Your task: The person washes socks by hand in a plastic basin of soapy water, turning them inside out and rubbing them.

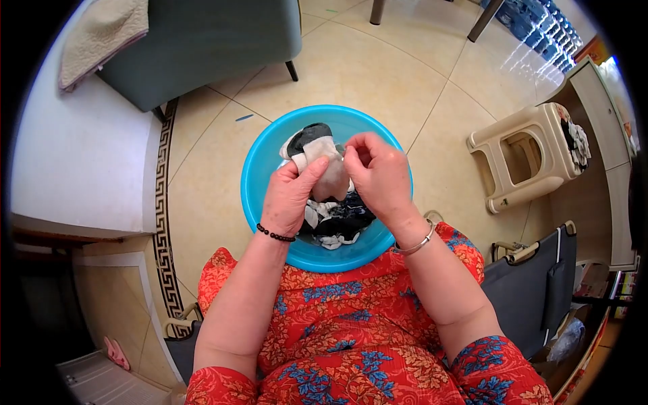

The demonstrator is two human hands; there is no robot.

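Note:
A blue basin (324, 260) rests at my lap, with black, white and patterned wet cloth items (337, 219) lying in it. Above the basin, my left hand (291, 194) is closed on a white and dark grey sock (314, 150), thumb on top. The fingers of my right hand (379, 174) are pinched together at the right edge of the same sock. Its lower part hangs between my hands over the cloth items.
A beige plastic stool (523, 158) with small cloth items on it stands at the right, beside a cabinet (597, 101). A grey-green chair (209, 47) is at the upper left. Blue bottles (536, 30) stand at the upper right.

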